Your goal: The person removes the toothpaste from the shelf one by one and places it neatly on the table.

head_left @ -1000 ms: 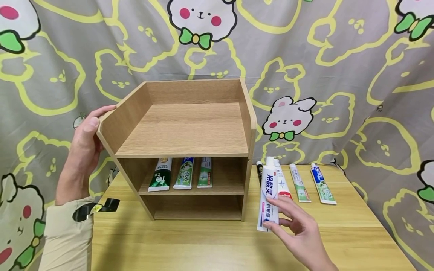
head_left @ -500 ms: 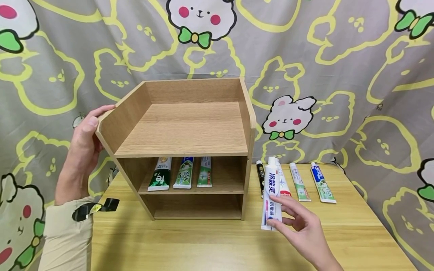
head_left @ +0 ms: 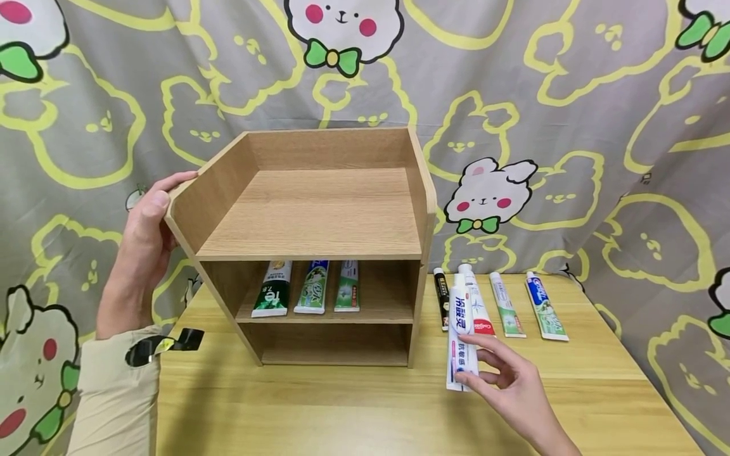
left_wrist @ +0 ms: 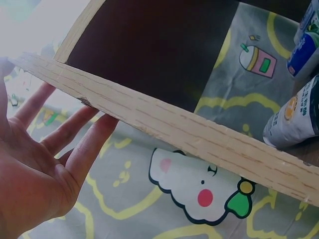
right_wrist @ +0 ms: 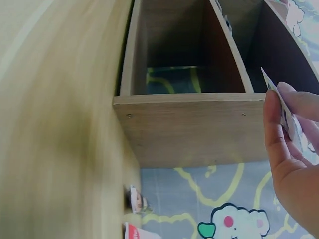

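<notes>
In the head view my left hand (head_left: 144,244) rests against the upper left side of a wooden shelf unit (head_left: 319,212). The left wrist view shows its fairly straight fingers (left_wrist: 92,149) touching the side panel from outside. My right hand (head_left: 510,386) pinches a white toothpaste tube (head_left: 461,335) near its flat end, between thumb and fingers, cap pointing away, right of the unit. On the middle shelf lie three tubes: a dark green one (head_left: 272,294), a blue and green one (head_left: 312,291) and a slim green and white one (head_left: 348,290).
Behind the held tube lie a black tube (head_left: 441,297) and a white and red Colgate tube (head_left: 481,310). Further right are a slim green and white tube (head_left: 507,307) and a blue and green tube (head_left: 546,307). A patterned curtain (head_left: 570,95) hangs behind the wooden table (head_left: 319,411).
The held toothpaste tube has shifted slightly right and its cap end has dropped a little, baring more of the black tube behind. My left hand stays on the shelf unit.
</notes>
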Demonstrator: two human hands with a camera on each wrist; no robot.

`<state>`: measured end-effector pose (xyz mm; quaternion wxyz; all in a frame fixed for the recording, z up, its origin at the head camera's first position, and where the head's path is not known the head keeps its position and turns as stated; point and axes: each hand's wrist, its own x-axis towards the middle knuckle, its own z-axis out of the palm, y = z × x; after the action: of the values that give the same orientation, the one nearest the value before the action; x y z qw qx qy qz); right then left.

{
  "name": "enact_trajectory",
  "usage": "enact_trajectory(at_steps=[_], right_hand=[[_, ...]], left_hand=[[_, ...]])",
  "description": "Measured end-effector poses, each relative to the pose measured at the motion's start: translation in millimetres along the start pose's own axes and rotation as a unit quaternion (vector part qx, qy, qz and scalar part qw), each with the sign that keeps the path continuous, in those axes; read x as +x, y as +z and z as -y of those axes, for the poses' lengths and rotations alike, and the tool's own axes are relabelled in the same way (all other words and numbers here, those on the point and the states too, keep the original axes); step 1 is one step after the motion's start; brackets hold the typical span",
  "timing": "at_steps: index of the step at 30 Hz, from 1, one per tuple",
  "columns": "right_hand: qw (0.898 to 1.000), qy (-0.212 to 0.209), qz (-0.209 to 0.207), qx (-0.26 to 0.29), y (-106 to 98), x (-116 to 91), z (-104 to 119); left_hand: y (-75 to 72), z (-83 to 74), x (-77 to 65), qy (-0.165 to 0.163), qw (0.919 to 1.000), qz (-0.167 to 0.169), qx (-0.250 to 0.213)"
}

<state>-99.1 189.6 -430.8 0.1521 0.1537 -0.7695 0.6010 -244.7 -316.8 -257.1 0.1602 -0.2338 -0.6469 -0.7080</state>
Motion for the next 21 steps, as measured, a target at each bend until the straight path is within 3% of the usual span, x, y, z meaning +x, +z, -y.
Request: enact_trajectory(at_steps=[12,16,21], right_hand=[[0.998,0.055,0.019,-0.006,-7,-4,-17],[0.998,0.061,0.029,0.000,-10,-5,-23],[0.999,0.036,0.035,-0.019,-12,-6,-34]], left_hand=[[1.1,-0.1,0.8,-0.003,1.0000,-0.005,-0.003],[1.9,0.3,0.8,-0.001,0.9999,-0.010,-0.005],[1.5,0.0,-0.1,-0.001,0.9999,-0.013,-0.006]])
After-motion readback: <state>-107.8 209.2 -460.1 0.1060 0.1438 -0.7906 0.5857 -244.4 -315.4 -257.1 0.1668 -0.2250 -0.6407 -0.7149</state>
